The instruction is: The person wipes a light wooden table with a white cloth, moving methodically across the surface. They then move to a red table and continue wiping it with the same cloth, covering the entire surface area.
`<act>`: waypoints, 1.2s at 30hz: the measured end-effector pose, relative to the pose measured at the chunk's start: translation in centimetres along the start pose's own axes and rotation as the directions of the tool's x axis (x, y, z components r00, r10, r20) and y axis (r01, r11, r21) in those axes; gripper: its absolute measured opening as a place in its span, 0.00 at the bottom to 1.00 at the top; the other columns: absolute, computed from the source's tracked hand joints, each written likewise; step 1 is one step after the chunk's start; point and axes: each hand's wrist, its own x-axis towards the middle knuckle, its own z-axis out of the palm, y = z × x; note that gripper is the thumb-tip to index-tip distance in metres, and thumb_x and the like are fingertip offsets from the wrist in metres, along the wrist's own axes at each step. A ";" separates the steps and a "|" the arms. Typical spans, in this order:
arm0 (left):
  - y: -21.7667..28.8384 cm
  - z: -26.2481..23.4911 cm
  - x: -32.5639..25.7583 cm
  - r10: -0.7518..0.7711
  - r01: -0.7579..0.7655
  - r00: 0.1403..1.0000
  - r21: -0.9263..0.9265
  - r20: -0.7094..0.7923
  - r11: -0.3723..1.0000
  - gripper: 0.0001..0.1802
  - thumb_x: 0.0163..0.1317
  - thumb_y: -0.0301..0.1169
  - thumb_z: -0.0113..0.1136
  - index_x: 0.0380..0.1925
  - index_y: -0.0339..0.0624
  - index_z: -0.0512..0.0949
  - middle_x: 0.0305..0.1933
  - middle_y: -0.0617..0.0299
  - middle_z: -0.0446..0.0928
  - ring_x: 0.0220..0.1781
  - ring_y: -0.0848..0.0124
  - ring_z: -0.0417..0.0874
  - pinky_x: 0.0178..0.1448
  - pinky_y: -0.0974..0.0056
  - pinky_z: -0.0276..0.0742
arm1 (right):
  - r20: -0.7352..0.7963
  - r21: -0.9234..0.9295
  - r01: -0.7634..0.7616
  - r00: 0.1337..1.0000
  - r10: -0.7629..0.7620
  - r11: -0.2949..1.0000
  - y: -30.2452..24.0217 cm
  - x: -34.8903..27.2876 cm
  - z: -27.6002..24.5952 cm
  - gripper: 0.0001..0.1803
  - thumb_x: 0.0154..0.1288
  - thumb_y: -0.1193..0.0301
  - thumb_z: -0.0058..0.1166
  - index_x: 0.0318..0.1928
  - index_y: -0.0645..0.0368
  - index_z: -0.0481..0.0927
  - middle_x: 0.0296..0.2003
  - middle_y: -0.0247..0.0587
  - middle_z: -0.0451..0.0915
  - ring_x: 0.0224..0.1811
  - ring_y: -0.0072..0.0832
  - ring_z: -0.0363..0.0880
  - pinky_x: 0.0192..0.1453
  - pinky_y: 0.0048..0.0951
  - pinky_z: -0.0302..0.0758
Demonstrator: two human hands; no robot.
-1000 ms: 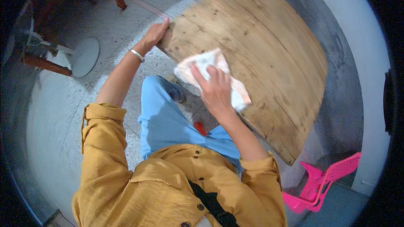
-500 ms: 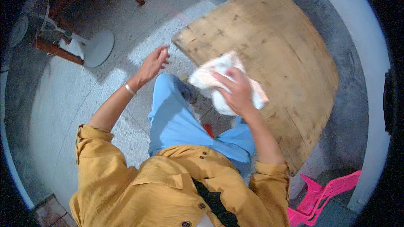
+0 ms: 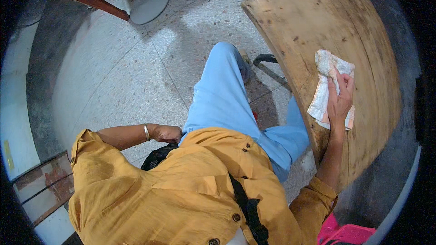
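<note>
A bare wooden tabletop (image 3: 345,31), worn and spotted, fills the upper right, its near edge curving down past the person's knee; a dark metal leg (image 3: 269,66) of its frame shows just below that edge. Beside it the speckled stone floor (image 3: 122,81) lies open to the left, and at the top stands a fan's round grey base (image 3: 149,5) next to a reddish wooden bar (image 3: 97,3). A bright pink plastic thing (image 3: 343,233) peeps in at the lower right, and a framed panel (image 3: 43,186) sits low on the left. The right hand (image 3: 339,102) lies flat on a crumpled white cloth (image 3: 323,86), fingers spread along it and pressing it to the tabletop, near the table's middle and well in from its near edge. The left hand (image 3: 167,133) rests at the person's hip against the mustard shirt (image 3: 181,190), loosely curled and holding nothing that shows, a thin bangle (image 3: 146,132) on the wrist. The pale blue trouser leg (image 3: 222,95) stands between the two hands. Beyond the cloth the tabletop runs bare to its far edge
</note>
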 end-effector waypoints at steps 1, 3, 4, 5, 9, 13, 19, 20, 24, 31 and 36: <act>2.2 -1.1 -0.1 -0.005 0.002 0.999 0.070 0.043 0.998 0.08 0.53 0.30 0.57 0.32 0.38 0.78 0.35 0.43 0.79 0.40 0.46 0.78 0.41 0.51 0.71 | -0.006 -0.011 0.028 1.000 -0.028 1.000 -0.1 0.2 0.1 0.20 0.63 0.72 0.58 0.56 0.50 0.80 0.43 0.42 0.71 0.44 0.37 0.73 0.50 0.33 0.71; 0.6 1.4 0.6 0.010 -0.003 0.995 0.073 -0.098 0.997 0.12 0.53 0.31 0.58 0.37 0.40 0.78 0.40 0.44 0.79 0.44 0.46 0.78 0.46 0.52 0.72 | 0.000 -0.040 0.091 0.996 -0.091 0.995 0.4 0.7 0.1 0.20 0.62 0.71 0.58 0.56 0.50 0.80 0.43 0.43 0.71 0.44 0.38 0.73 0.49 0.33 0.71; -0.1 1.9 0.5 0.091 -0.085 0.981 0.040 -0.173 0.996 0.15 0.53 0.32 0.58 0.41 0.40 0.76 0.43 0.45 0.79 0.46 0.47 0.78 0.49 0.51 0.71 | 0.017 -0.019 0.071 0.997 -0.071 0.997 0.3 1.1 0.1 0.20 0.62 0.71 0.59 0.55 0.50 0.80 0.42 0.42 0.71 0.43 0.38 0.73 0.49 0.34 0.71; 1.0 1.4 1.1 0.174 -0.175 0.955 0.019 -0.240 0.984 0.19 0.53 0.33 0.58 0.45 0.40 0.75 0.45 0.46 0.79 0.48 0.47 0.78 0.52 0.51 0.71 | 0.032 -0.003 0.045 0.998 -0.045 0.999 0.0 1.4 0.0 0.20 0.62 0.70 0.59 0.55 0.50 0.81 0.42 0.42 0.71 0.43 0.38 0.73 0.48 0.34 0.71; 3.0 1.0 0.3 -0.006 0.007 0.996 0.019 -0.085 1.000 0.24 0.49 0.27 0.61 0.50 0.41 0.75 0.53 0.47 0.76 0.54 0.51 0.76 0.55 0.55 0.72 | -0.010 -0.012 0.026 1.000 -0.026 1.000 -1.1 0.8 -0.2 0.18 0.61 0.68 0.60 0.53 0.50 0.82 0.39 0.42 0.71 0.42 0.38 0.74 0.46 0.35 0.72; 3.7 0.5 0.6 -0.193 0.176 0.978 -0.189 -0.079 0.966 0.30 0.46 0.22 0.63 0.55 0.43 0.74 0.60 0.49 0.74 0.62 0.52 0.73 0.59 0.56 0.73 | 0.040 0.015 0.074 0.996 -0.074 0.997 -2.1 0.5 -0.4 0.20 0.58 0.66 0.61 0.53 0.47 0.82 0.39 0.41 0.71 0.42 0.39 0.74 0.45 0.36 0.72; 1.9 -3.7 1.4 0.108 -0.073 0.990 0.333 -0.089 0.940 0.15 0.48 0.29 0.66 0.38 0.41 0.81 0.50 0.53 0.78 0.55 0.51 0.76 0.55 0.48 0.73 | -0.066 -0.035 0.147 0.987 -0.149 0.989 -3.8 4.8 0.5 0.18 0.58 0.65 0.61 0.51 0.45 0.82 0.38 0.40 0.71 0.43 0.40 0.73 0.47 0.40 0.71; 2.2 -4.5 1.7 -0.122 0.149 0.986 0.263 -0.113 0.953 0.11 0.48 0.31 0.65 0.33 0.40 0.81 0.44 0.54 0.79 0.49 0.53 0.78 0.51 0.51 0.75 | -0.081 -0.053 0.169 0.982 -0.173 0.984 -4.3 5.3 0.8 0.18 0.59 0.64 0.60 0.51 0.44 0.82 0.39 0.40 0.72 0.44 0.40 0.72 0.47 0.41 0.71; -2.2 -10.0 0.7 -0.399 0.405 0.914 0.133 -0.072 0.905 0.11 0.51 0.37 0.63 0.23 0.40 0.81 0.26 0.56 0.81 0.31 0.62 0.82 0.34 0.60 0.77 | 0.024 -0.053 0.250 0.968 -0.249 0.967 -5.6 3.8 2.5 0.22 0.56 0.64 0.62 0.54 0.40 0.81 0.42 0.41 0.72 0.45 0.41 0.72 0.48 0.42 0.70; 17.7 -27.4 10.5 0.041 0.480 0.322 0.201 -0.946 0.854 0.08 0.62 0.29 0.54 0.34 0.38 0.80 0.31 0.53 0.82 0.37 0.61 0.83 0.42 0.62 0.78 | 0.092 0.022 0.239 0.966 -0.240 0.971 -4.8 0.3 -0.7 0.25 0.50 0.69 0.65 0.52 0.41 0.81 0.41 0.39 0.72 0.45 0.38 0.73 0.48 0.41 0.71; 17.5 -37.2 16.4 0.496 0.551 0.125 0.476 -0.859 0.686 0.19 0.65 0.40 0.51 0.51 0.41 0.76 0.47 0.44 0.79 0.49 0.50 0.80 0.53 0.53 0.75 | -0.094 -0.267 -0.085 0.994 0.062 0.960 1.8 4.1 -3.1 0.20 0.60 0.67 0.58 0.55 0.47 0.80 0.52 0.44 0.73 0.60 0.43 0.67 0.64 0.48 0.60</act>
